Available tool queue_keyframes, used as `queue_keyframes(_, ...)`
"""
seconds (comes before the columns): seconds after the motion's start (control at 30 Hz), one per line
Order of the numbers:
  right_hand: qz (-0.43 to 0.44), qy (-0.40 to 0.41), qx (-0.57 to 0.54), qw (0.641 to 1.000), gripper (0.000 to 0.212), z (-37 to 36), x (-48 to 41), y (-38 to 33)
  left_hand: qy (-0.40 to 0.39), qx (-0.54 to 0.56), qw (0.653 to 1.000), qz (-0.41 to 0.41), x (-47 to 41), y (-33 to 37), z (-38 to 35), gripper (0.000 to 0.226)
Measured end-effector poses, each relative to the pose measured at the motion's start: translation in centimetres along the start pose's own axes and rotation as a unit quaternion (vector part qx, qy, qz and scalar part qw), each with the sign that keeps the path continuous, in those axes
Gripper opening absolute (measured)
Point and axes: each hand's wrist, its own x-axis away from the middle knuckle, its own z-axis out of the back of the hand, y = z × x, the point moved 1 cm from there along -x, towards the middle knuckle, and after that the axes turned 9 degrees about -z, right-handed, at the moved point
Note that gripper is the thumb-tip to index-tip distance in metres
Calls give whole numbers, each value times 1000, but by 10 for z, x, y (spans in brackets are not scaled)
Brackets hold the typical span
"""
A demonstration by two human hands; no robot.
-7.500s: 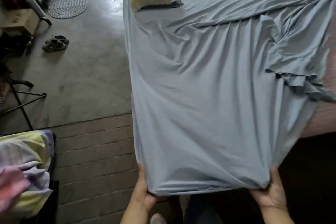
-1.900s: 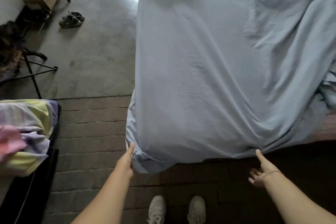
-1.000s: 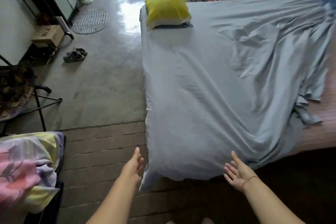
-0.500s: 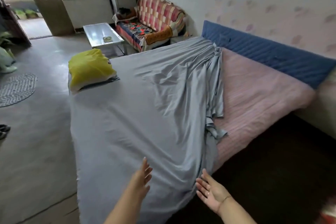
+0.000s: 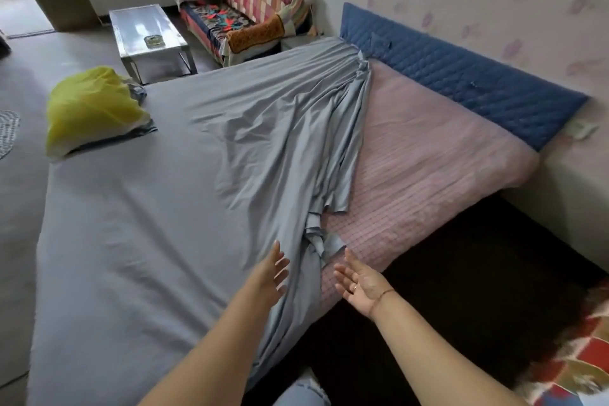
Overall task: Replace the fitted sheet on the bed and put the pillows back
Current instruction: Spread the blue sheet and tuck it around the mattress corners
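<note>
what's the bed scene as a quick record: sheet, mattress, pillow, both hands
sheet: grey fitted sheet covers the left part of the bed, its loose edge bunched down the middle
mattress: pink mattress bare on the right, by the blue headboard
pillow: yellow pillow on the sheet's far left corner
left hand: open, over the sheet near the bunched edge
right hand: open, palm up, holding nothing

Grey-blue fitted sheet (image 5: 138, 214) covers left bed half, bunched edge mid-mattress; pink mattress (image 5: 428, 155) bare; yellow pillow (image 5: 92, 109) far-left corner.

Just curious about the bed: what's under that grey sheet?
A pink quilted mattress shows where the grey sheet stops, bunched mid-bed. Under the covered part nothing can be seen.
</note>
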Motion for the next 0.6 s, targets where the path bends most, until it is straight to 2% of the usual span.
queue_keyframes(0.13, -4, 7, 2, 1000, 45, 12, -41, -49, 16, 0, 1000, 2, -44, 3, -51, 55)
queue_keyframes(0.3, -15, 9, 30, 999, 32, 24, -106, -135, 28, 43, 999, 18, -122, 8, -113, 61)
queue_keyframes(0.43, -28, 28, 62, 997, 61, 42, -151, -205, 63, 63, 995, 44, -170, 20, -168, 62)
queue_keyframes(0.6, -48, 38, 63, 996, 64, 66, -191, -271, 81, 73, 992, 63, -226, 37, -213, 66)
